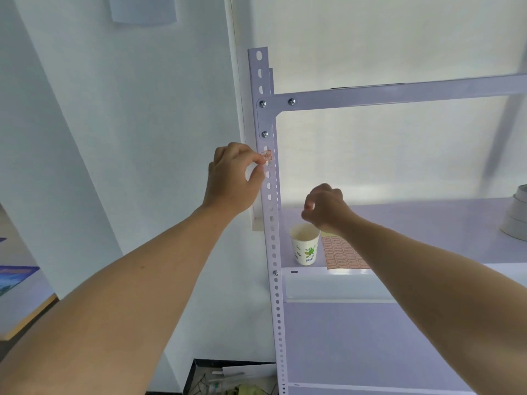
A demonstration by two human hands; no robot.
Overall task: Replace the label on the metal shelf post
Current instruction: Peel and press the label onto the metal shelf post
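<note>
A white perforated metal shelf post stands upright in the middle. A small red-bordered label sits on the post below the corner bracket. My left hand pinches the label's left edge between thumb and forefinger. My right hand hovers above the paper cup to the right of the post, fingers curled in a pinch; whether it holds anything I cannot tell. A sheet of red-bordered labels lies on the shelf, partly hidden by my right forearm.
A paper cup stands on the shelf board next to the post. Tape rolls sit at the far right. A box of clutter lies on the floor below. A wall is close on the left.
</note>
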